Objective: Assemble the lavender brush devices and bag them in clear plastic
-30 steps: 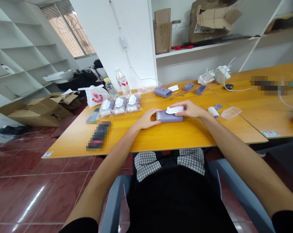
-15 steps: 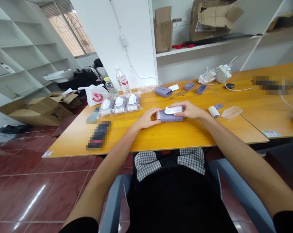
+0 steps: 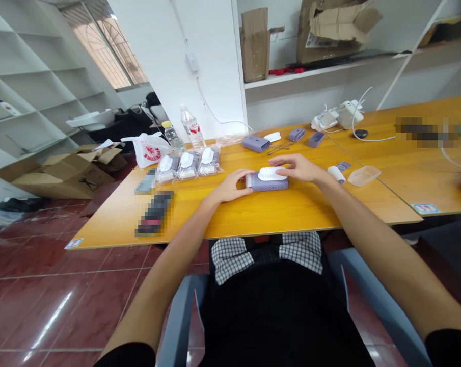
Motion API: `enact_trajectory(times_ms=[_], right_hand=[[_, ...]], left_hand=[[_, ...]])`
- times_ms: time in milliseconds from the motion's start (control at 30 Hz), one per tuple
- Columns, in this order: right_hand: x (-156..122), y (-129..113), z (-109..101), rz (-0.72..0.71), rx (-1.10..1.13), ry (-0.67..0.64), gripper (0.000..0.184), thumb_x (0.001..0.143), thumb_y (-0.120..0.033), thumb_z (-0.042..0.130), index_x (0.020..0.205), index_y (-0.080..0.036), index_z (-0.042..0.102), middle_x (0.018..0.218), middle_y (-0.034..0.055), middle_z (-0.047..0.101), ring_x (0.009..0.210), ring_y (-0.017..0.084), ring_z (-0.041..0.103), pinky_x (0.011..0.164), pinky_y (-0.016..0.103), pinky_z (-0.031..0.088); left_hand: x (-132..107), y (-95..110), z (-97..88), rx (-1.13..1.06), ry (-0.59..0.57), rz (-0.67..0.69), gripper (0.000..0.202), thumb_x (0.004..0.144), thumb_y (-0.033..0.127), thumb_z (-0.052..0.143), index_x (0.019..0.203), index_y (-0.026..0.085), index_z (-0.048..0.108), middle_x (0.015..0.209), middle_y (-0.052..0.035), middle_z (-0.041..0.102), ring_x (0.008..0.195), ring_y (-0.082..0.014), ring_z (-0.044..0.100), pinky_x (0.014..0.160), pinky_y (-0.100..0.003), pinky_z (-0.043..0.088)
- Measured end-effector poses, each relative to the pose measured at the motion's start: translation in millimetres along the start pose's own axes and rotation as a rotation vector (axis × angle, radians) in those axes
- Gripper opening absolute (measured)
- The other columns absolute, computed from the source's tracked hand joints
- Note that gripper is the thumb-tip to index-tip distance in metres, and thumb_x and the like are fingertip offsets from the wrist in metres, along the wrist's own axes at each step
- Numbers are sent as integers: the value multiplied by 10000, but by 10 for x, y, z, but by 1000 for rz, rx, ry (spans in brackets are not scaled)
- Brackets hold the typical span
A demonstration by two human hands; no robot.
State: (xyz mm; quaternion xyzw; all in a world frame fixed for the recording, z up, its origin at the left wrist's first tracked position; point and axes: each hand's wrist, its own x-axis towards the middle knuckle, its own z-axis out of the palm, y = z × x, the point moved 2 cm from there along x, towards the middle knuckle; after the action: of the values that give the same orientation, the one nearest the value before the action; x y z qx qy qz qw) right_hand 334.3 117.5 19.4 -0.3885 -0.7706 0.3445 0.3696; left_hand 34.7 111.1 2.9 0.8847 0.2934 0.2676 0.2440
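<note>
A purple perforated box (image 3: 268,183) lies lengthwise on the wooden table in front of me. My left hand (image 3: 233,186) grips its left end, thumb in front and fingers behind. On top of the box rests a white scrubbing brush (image 3: 271,174), its bristles facing up. My right hand (image 3: 299,168) hovers at the brush's right end with fingers spread; the thumb is close to the brush, and whether it touches I cannot tell. Right of that hand lie a white roller (image 3: 336,174), small purple pieces (image 3: 344,165) and a clear plastic tray (image 3: 364,176).
Several bagged sets (image 3: 187,165) stand at the back left beside two bottles (image 3: 192,127) and a white plastic bag (image 3: 150,149). Another purple box (image 3: 256,143), a white brush (image 3: 272,137) and purple parts (image 3: 316,139) lie at the back. The table's front edge (image 3: 261,236) is near my lap.
My right hand has loosened from the brush, its fingers lifting and drawing slightly to the right. The brush stays on the box. My left hand keeps its hold.
</note>
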Motion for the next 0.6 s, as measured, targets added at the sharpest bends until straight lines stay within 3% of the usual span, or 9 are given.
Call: enact_trajectory(times_ms=[267, 600], right_hand=[[-34, 41, -132, 49, -4, -40, 568, 653, -376, 965, 1199, -270, 848, 1259, 104, 813, 1209, 377, 737, 1060, 592, 618], [-10, 87, -107, 44, -7, -42, 529, 655, -385, 951, 1161, -252, 866, 1233, 101, 826, 1163, 367, 756, 1063, 566, 615]], left_hand=[[7, -9, -1, -1, -2, 1, 644, 911, 416, 794, 1511, 259, 621, 1562, -135, 631, 1429, -358, 605, 1245, -595, 452], [-2, 8, -8, 5, 0, 4, 626, 920, 393, 781, 1510, 262, 617, 1561, -133, 630, 1427, -349, 605, 1243, -588, 450]])
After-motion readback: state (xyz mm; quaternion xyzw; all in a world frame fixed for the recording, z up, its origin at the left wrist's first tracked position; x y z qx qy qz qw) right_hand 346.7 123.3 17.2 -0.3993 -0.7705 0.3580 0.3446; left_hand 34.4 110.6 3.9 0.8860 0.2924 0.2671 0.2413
